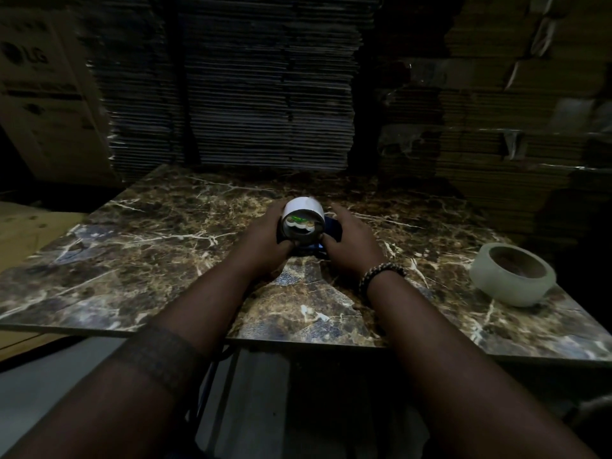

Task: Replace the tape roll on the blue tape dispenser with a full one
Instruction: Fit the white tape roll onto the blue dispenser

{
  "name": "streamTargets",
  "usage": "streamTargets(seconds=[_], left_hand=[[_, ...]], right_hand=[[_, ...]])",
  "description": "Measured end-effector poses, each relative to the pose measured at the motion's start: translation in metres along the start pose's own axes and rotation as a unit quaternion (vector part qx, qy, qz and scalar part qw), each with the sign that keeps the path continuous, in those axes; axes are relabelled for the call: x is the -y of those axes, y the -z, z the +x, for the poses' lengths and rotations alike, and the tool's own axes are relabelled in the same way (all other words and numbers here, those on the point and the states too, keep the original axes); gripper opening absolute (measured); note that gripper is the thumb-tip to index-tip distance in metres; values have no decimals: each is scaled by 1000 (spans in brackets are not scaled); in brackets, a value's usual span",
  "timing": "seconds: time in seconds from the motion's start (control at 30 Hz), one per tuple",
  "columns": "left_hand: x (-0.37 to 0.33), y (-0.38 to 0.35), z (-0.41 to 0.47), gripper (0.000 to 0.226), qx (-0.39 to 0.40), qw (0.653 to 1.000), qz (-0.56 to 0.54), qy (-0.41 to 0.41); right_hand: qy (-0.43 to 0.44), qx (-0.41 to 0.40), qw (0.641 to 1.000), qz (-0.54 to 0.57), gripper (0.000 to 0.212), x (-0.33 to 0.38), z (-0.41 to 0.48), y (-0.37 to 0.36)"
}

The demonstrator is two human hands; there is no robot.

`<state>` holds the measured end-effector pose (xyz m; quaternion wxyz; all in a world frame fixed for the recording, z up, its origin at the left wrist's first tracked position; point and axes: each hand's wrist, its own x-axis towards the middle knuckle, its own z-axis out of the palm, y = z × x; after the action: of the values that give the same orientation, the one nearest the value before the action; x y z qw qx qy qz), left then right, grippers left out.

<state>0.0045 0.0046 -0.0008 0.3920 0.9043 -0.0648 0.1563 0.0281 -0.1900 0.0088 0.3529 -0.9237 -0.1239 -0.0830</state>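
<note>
At the centre of the frame the dispenser (331,228) sits between both hands, its blue body mostly hidden. The left hand (261,238) wraps the spent core (303,221) — white, nearly bare — likely to work it off the hub. The right hand (347,243) closes on the dispenser's body, probably bracing it. The full roll (511,274) lies flat at the right of the counter (132,253), well apart, handy for the swap — not yet begun.
</note>
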Motion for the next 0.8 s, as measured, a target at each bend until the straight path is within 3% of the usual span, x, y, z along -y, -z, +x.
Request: streamTargets(seconds=[0.4, 0.57, 0.67, 0.8], left_hand=[[-3, 3, -4, 77, -6, 1000, 1, 10], [-3, 3, -5, 80, -1, 998, -49, 32], [1, 2, -6, 81, 7, 996, -81, 34], [4, 3, -3, 89, 9, 995, -90, 41]], right_hand=[[12, -4, 1000, 3, 73, -2, 3, -2], [114, -34, 993, -8, 74, 17, 9, 5], [188, 8, 982, -7, 71, 40, 24, 15], [203, 114, 969, -84, 52, 69, 42, 26]])
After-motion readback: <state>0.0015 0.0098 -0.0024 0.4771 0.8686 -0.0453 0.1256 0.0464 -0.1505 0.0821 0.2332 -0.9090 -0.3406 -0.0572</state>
